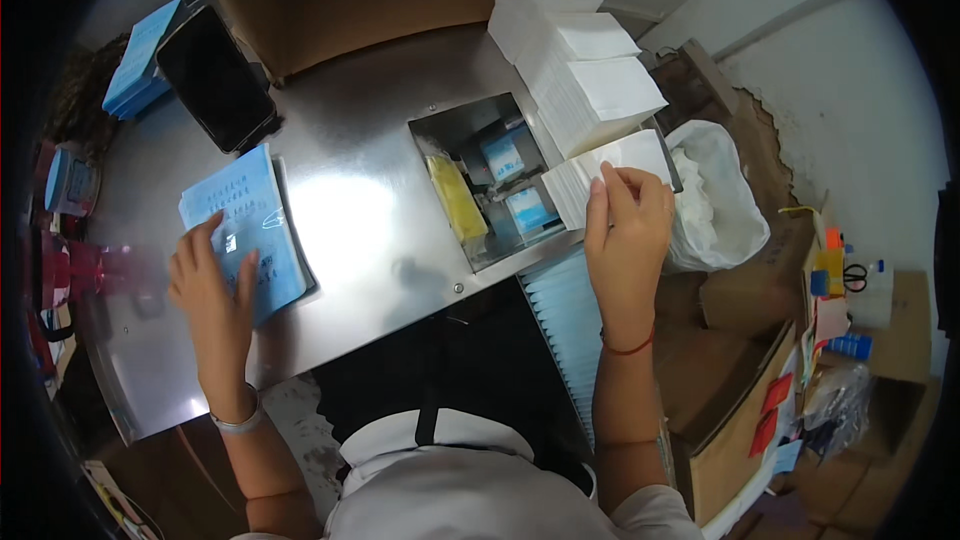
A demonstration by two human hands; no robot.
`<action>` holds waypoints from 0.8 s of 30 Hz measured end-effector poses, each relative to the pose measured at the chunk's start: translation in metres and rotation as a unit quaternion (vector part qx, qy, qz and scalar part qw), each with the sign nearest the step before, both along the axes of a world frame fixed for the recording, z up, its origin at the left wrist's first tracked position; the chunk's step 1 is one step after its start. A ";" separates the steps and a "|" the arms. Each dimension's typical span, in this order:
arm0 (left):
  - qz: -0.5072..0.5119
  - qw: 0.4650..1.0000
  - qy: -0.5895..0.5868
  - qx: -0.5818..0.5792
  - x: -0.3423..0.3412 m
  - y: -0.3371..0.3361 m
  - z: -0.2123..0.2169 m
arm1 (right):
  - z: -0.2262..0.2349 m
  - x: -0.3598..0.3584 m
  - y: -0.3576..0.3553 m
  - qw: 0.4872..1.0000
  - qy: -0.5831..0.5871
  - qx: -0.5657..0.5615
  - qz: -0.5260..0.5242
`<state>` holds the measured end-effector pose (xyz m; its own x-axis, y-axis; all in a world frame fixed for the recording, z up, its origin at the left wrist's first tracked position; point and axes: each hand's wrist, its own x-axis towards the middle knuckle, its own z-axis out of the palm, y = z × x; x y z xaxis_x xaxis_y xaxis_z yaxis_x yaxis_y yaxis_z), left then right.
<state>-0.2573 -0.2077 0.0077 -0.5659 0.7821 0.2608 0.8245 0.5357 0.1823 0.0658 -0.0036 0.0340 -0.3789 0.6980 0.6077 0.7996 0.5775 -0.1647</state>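
On the left of the metal table, my left hand [207, 275] lies with fingers spread on a flat blue plastic packet [240, 202] with printing. Its thumb is apart from the fingers and it does not wrap round the packet. My right hand [632, 230] is at the nearest part of a row of folded white paper tissues [640, 150], fingers bent together at their edge. How many tissues lie between its fingertips is hidden. Left of that hand, a rectangular opening [440, 230] in the table shows a yellow piece and small blue-and-white packets [530, 208] inside.
More white tissue stacks [605, 90] stand behind. A dark-screened phone [215, 78] leans by blue packets [145, 55] at the back left. An open cardboard box [370, 5] stands at the back. Right of the table are a white bag-lined bin [720, 200] and cardboard boxes [745, 285].
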 end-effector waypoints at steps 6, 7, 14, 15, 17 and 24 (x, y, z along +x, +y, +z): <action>-0.004 0.999 0.032 0.015 0.006 0.000 0.000 | 0.009 0.006 0.006 0.999 0.038 -0.036 0.012; 0.003 0.998 0.045 0.041 0.017 0.015 0.004 | 0.010 0.013 0.006 0.997 0.029 -0.067 0.015; -0.276 0.949 -0.145 0.046 0.129 0.063 -0.021 | 0.013 0.019 0.005 0.997 0.023 0.002 0.067; -0.284 0.946 -0.151 0.043 0.122 0.058 -0.021 | 0.006 0.004 -0.012 0.991 0.011 0.025 0.130; -0.305 0.941 -0.143 0.019 0.113 0.054 -0.017 | -0.016 -0.023 -0.064 0.963 0.005 -0.080 0.255; -0.222 0.956 -0.161 0.103 0.114 0.047 -0.017 | -0.037 -0.078 -0.050 0.932 -0.091 -0.162 0.313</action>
<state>-0.1437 -0.1606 -0.0094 -0.2661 0.9146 0.3044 0.8460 0.0702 0.5286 -0.0124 -0.0534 -0.0033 -0.8488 0.4415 0.2907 0.3548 0.8835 -0.3059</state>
